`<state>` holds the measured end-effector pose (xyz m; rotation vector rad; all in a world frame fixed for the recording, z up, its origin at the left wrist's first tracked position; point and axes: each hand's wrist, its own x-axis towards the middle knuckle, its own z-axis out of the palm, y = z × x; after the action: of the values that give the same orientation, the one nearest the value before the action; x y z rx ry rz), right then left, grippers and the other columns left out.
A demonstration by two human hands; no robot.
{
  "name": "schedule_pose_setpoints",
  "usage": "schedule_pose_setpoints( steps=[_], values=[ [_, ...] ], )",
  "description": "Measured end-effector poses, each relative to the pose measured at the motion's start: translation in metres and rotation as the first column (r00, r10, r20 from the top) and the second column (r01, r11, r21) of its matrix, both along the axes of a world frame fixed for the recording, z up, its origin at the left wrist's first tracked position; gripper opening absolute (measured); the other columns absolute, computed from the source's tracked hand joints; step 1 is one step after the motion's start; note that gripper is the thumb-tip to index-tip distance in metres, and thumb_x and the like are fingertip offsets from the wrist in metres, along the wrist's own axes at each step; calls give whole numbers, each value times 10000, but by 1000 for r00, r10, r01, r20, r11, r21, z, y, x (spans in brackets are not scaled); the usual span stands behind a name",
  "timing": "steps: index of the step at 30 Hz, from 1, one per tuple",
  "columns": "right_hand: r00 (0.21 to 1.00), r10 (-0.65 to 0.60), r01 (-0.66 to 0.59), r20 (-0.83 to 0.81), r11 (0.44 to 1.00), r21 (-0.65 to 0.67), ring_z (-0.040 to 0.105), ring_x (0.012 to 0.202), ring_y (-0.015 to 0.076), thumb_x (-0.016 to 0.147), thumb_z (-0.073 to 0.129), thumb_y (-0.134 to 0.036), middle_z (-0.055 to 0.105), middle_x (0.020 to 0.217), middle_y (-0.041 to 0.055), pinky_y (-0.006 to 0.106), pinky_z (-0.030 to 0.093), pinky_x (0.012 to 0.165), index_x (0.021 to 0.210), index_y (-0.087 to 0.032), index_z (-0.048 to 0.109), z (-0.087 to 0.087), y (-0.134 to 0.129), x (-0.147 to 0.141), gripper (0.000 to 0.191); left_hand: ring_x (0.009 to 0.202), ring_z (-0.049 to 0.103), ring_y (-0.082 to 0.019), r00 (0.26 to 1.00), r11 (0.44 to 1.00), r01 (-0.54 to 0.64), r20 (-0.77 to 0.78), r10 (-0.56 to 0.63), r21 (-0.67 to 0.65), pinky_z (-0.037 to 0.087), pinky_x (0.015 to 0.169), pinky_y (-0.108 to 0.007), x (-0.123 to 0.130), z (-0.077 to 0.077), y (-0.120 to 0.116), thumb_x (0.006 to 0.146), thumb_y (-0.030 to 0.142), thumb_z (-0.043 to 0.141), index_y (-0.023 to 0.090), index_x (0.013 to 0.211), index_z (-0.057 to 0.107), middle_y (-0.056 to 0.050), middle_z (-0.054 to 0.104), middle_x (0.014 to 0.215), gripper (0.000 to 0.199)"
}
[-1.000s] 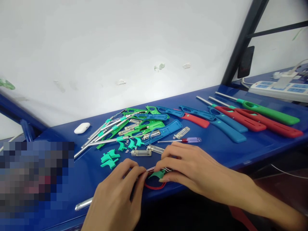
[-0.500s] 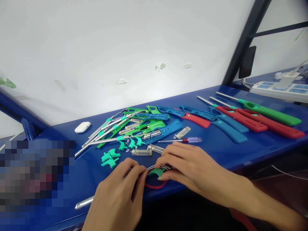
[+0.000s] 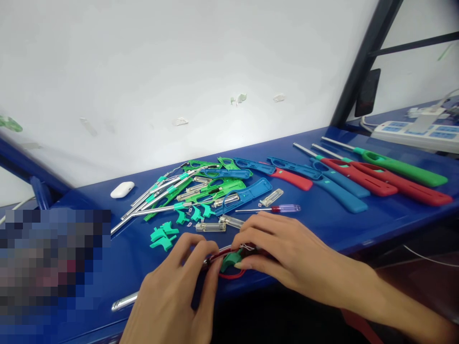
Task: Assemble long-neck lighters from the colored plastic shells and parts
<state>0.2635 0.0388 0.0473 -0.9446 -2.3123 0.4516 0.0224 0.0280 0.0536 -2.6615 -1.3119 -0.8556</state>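
My left hand [image 3: 175,291] grips a red lighter shell [image 3: 217,255] near the table's front edge; a silver metal tube [image 3: 124,302] sticks out to its left. The fingers of my right hand [image 3: 287,248] pinch a green trigger piece [image 3: 231,260] at the red shell, with thin white wires beside it. My right palm hides the shell's right end. Just beyond my hands lie a clear fuel tank [image 3: 211,227], several green triggers [image 3: 164,235] and a screwdriver [image 3: 287,209] with a clear purple handle.
Behind is a pile of green and blue half shells [image 3: 247,193] and metal tubes [image 3: 150,209]. Whole lighters [image 3: 401,184] lie at the right. A white earbud case [image 3: 122,189] sits at the left, a power strip [image 3: 416,134] at the far right. A blurred patch covers the lower left.
My left fingers have shifted slightly on the red shell, showing more of it and a dark part. The green trigger piece has tilted and moved slightly left.
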Motion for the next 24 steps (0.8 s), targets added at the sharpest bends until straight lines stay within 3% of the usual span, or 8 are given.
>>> schedule_pose_setpoints(
  steps=[3,7,10,19,24],
  values=[
    [997,-66,62,-51,996,-66,663,1083,169,1090,600,-437,679,1203,-2,285,490,934,1267,-291,624,4,-3,9,231,627,682,-142,1000,1000,5,-2,-5,21,549,488,-254,-1,1,-3,1060,237,501,277,1037,626,-27,629,1051,133],
    [988,-149,146,-30,985,-98,672,1013,158,1060,658,-422,696,1128,-22,273,494,899,1175,-312,684,6,-9,23,161,570,649,-126,1000,997,17,-27,-15,69,540,471,-253,-3,-2,-4,1073,272,516,271,1040,662,-26,587,1019,150],
    [992,-127,126,1,987,-98,668,993,144,1071,646,-398,700,1105,-32,264,484,869,1125,-306,713,2,-10,28,126,577,656,-120,999,999,23,-42,-21,33,518,455,-240,-3,-5,-4,1075,249,515,273,1060,674,-18,589,1011,162],
    [997,-72,72,-27,997,-4,683,945,133,1085,630,-339,742,1033,-41,258,462,870,1082,-265,729,-4,-3,25,123,599,677,-142,999,996,46,-26,-45,78,614,580,-280,-3,-10,0,1096,213,469,255,1042,652,-17,624,996,196],
    [997,-68,69,-45,997,23,685,955,137,1088,624,-338,751,1042,-39,258,461,874,1091,-263,731,-5,-3,25,131,638,685,-153,999,996,40,-37,-37,78,590,543,-264,-4,-11,3,1108,228,459,255,1076,631,-17,631,985,177]
  ],
)
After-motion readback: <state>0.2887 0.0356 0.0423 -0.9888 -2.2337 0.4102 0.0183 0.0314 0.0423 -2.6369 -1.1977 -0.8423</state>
